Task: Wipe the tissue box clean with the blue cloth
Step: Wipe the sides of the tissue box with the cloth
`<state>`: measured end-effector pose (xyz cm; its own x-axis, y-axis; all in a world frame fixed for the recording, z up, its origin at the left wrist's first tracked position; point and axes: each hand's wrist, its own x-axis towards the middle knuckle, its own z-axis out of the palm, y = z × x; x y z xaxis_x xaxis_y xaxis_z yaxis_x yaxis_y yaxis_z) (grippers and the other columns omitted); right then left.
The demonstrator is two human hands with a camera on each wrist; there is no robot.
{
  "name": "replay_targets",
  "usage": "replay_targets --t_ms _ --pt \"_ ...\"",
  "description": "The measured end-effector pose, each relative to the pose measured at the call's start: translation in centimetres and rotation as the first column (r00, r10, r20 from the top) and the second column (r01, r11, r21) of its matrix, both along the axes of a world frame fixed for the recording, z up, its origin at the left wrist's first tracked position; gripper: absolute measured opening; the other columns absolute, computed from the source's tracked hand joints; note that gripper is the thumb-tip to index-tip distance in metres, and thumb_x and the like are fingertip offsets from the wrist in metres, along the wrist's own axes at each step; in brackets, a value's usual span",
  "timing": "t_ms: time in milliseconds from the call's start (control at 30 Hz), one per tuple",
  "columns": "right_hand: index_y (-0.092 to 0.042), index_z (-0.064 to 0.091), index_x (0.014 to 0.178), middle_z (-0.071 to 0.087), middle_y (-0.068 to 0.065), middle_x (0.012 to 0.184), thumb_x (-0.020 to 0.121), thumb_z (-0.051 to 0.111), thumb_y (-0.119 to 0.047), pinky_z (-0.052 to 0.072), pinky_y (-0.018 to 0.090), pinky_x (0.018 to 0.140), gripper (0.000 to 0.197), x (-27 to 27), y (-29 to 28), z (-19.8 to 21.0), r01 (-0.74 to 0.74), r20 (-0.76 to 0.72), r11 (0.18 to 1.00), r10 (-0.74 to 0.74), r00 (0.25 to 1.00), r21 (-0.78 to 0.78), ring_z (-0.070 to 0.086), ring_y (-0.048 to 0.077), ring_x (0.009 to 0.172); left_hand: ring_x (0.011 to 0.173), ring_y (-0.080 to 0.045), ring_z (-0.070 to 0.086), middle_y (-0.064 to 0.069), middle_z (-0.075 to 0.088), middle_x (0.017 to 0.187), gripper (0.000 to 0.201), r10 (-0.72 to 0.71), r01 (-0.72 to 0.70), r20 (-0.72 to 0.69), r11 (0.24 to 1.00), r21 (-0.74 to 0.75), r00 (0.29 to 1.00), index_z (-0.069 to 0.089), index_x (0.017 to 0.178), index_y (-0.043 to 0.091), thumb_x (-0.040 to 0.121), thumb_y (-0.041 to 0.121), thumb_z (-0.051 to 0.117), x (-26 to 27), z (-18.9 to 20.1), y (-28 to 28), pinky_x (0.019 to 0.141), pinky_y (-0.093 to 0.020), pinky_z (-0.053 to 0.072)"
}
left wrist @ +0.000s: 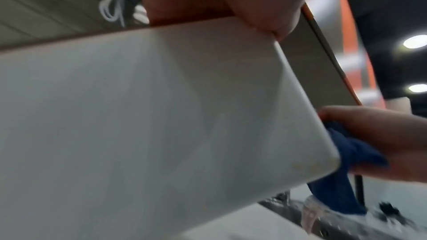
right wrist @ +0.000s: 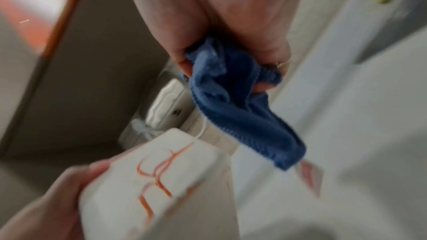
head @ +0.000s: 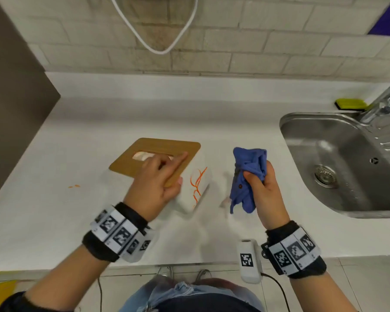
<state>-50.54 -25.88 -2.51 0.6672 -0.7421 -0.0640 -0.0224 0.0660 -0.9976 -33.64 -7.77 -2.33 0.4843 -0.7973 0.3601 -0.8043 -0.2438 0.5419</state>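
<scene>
Orange scribbles, no readable words, mark the white tissue box (head: 196, 188) tilted on the table (head: 65, 221), gripped by the left hand (head: 153, 188), while the right hand (head: 266, 194) clutches the bunched blue cloth (head: 248, 176) just beside it, near the sink (head: 338, 165).

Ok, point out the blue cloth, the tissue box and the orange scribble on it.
blue cloth (head: 249, 176), head view, on its bunched middle.
tissue box (head: 149, 154), head view, on its wooden lid.
orange scribble (head: 197, 184), head view, on the box's white end face.
</scene>
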Motion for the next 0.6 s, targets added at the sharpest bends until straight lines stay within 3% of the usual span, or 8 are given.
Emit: replay_targets --t_ms 67,100,167,233,333,400,500,600 --pt "-0.03 0.049 0.094 0.054 0.008 0.076 0.093 0.05 -0.008 0.046 0.026 0.05 0.022 2.1 1.8 1.8 -0.085 0.087 0.992 0.093 0.992 -0.094 0.055 0.015 0.057 0.097 -0.012 0.045 0.001 0.051 0.101 0.046 -0.026 0.018 -0.147 0.998 -0.054 0.989 0.043 0.129 0.037 0.084 0.042 0.036 2.2 1.3 1.4 0.089 -0.019 0.032" --pt "-0.031 0.051 0.096 0.052 0.013 0.081 0.091 0.052 -0.014 0.043 0.028 0.049 0.018 3.3 2.9 2.7 -0.129 0.094 0.975 0.148 0.985 -0.181 0.052 0.018 0.059 0.098 -0.008 0.046 0.007 0.05 0.101 0.044 -0.039 0.024 -0.214 0.997 -0.076 0.976 0.042 0.127 0.044 0.083 0.042 0.035 3.2 1.7 2.1 0.09 -0.014 0.032" --pt "-0.029 0.053 0.109 0.05 0.008 0.108 0.085 0.053 -0.023 0.047 0.03 0.069 0.025 5.9 5.0 3.3 -0.147 0.018 0.877 0.174 0.985 -0.457 0.053 0.021 0.087 0.1 -0.004 0.048 0.007 0.051 0.103 0.04 -0.079 0.042 -0.328 0.992 -0.12 0.942 0.046 0.121 0.05 0.083 0.041 0.035 5.1 2.2 2.9 0.088 -0.009 0.032" --pt "-0.025 0.053 0.116 0.045 0.003 0.123 0.082 0.05 -0.029 0.038 0.021 0.089 0.034 8.3 7.1 3.2 -0.115 -0.054 0.761 0.105 0.993 -0.639 0.041 0.017 0.105 0.101 -0.003 0.051 0.004 0.056 0.105 0.039 -0.121 0.057 -0.407 0.984 -0.167 0.905 0.051 0.119 0.045 0.084 0.039 0.036 6.6 2.5 3.4 0.088 -0.011 0.035" --pt "-0.025 0.054 0.119 0.035 0.001 0.137 0.081 0.055 -0.033 0.032 0.03 0.098 0.038 11.3 9.7 3.6 -0.075 -0.083 0.63 0.017 0.996 -0.773 0.032 0.02 0.111 0.101 -0.006 0.053 0.013 0.06 0.101 0.038 -0.147 0.036 -0.497 0.974 -0.225 0.855 0.056 0.117 0.037 0.084 0.037 0.038 8.4 3.1 3.7 0.089 -0.013 0.036" --pt "-0.027 0.054 0.12 0.029 -0.003 0.143 0.082 0.06 -0.031 0.032 0.038 0.098 0.039 12.7 10.4 3.2 -0.083 -0.107 0.537 -0.014 0.994 -0.84 0.032 0.024 0.112 0.104 -0.008 0.054 0.012 0.062 0.103 0.035 -0.144 0.017 -0.54 0.972 -0.233 0.829 0.058 0.111 0.044 0.083 0.038 0.038 9.6 3.5 3.9 0.092 -0.015 0.037" --pt "-0.026 0.056 0.12 0.042 -0.001 0.14 0.086 0.056 -0.035 0.036 0.043 0.091 0.035 14.3 10.7 3.2 -0.088 -0.12 0.477 -0.038 0.992 -0.874 0.034 0.024 0.108 0.105 0.0 0.055 0.018 0.065 0.105 0.032 -0.152 0.0 -0.601 0.97 -0.244 0.785 0.059 0.106 0.046 0.083 0.034 0.041 10.8 3.7 4.1 0.094 -0.013 0.037" --pt "-0.027 0.058 0.118 0.052 0.0 0.131 0.088 0.048 -0.039 0.036 0.037 0.081 0.034 15.5 10.7 3.9 -0.086 -0.119 0.425 -0.054 0.991 -0.901 0.037 0.02 0.098 0.105 -0.001 0.055 0.008 0.061 0.109 0.032 -0.165 0.008 -0.606 0.968 -0.252 0.778 0.058 0.107 0.039 0.082 0.038 0.039 11.5 3.7 4.0 0.096 -0.015 0.038"
